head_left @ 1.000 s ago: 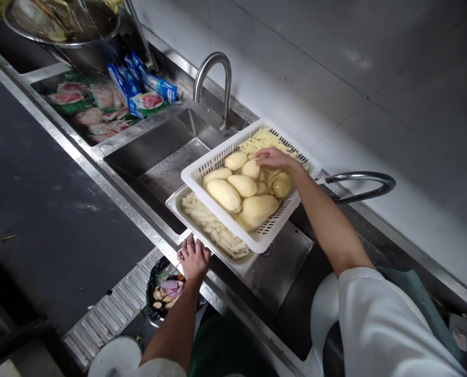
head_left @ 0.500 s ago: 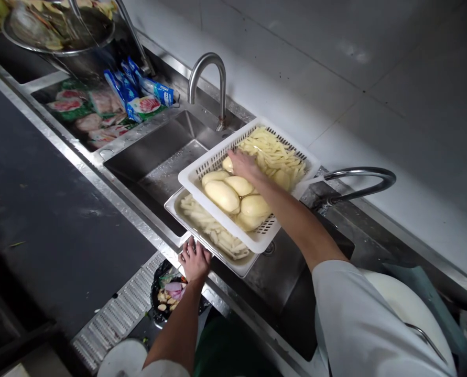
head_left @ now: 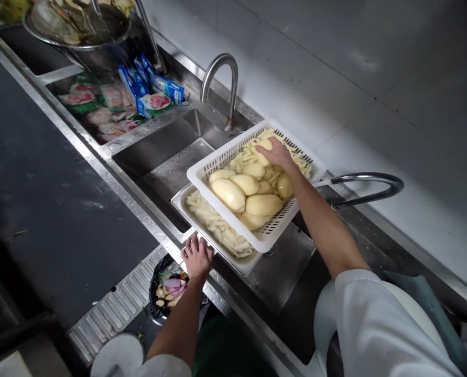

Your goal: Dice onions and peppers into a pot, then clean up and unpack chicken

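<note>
My right hand [head_left: 278, 153] grips a peeled potato [head_left: 263, 152] over the far half of a white slotted basket [head_left: 197, 173]. Cut potato strips [head_left: 300, 161] lie under and around that hand. Several whole peeled potatoes [head_left: 228, 194] sit in water at the near end of the basket. Beneath it, partly covered, is a metal tray [head_left: 182, 201] with pale strips [head_left: 221, 230] in water. My left hand [head_left: 197, 256] rests on the front rim of the sink beside the tray's corner, fingers spread and holding nothing.
Curved faucets [head_left: 233, 89] rise along the wall. Left of the metal sink [head_left: 174, 152], another basin holds packaged meat [head_left: 111, 112] and blue packets [head_left: 139, 86]. A large metal bowl [head_left: 76, 44] stands farther back. Below my left arm is a black-lined scrap bin [head_left: 158, 283].
My right hand has moved from among the whole potatoes to the far side over the strips, and a potato now shows lifted in it. My left hand stays on the rim.
</note>
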Action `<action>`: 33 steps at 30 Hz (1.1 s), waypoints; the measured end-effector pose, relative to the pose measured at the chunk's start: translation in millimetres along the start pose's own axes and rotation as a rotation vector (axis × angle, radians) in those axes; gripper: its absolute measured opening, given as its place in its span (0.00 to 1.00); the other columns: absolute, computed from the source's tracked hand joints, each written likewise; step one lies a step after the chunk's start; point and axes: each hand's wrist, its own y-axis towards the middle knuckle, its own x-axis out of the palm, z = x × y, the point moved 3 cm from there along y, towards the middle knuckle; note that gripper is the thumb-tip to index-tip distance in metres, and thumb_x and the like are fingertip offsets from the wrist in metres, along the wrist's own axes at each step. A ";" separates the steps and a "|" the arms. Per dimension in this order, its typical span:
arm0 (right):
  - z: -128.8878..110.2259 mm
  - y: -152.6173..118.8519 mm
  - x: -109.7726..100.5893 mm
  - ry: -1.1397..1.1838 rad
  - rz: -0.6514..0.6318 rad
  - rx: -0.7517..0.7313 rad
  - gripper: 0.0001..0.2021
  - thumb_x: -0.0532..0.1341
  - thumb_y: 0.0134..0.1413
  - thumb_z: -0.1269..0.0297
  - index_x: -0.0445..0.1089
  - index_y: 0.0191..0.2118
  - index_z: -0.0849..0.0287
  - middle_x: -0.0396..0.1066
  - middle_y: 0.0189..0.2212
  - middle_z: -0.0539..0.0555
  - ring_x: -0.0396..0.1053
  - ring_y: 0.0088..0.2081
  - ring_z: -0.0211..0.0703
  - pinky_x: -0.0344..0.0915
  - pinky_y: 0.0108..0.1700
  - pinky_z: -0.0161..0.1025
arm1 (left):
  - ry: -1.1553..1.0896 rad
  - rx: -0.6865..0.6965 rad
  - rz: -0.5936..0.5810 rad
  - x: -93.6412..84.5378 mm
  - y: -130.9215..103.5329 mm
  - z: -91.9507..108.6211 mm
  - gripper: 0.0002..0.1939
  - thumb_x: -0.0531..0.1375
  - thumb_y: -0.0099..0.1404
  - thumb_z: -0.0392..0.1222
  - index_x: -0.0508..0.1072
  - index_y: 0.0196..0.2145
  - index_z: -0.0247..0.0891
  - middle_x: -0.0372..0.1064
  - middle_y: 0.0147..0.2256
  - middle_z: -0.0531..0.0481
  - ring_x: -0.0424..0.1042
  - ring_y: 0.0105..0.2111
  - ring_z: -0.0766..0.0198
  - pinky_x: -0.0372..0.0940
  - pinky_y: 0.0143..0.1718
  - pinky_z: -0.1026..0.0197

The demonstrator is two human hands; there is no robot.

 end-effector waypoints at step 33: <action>57.6 -77.0 20.7 -0.534 -0.269 -0.135 0.35 0.69 0.54 0.61 0.65 0.68 0.48 0.47 0.75 0.66 0.55 0.68 0.83 0.68 0.56 0.70 | 0.007 0.003 0.040 -1.4 2.2 2.1 0.24 0.51 0.71 0.45 0.74 0.58 0.30 0.64 0.65 0.28 0.59 0.66 0.35 0.54 0.64 0.32</action>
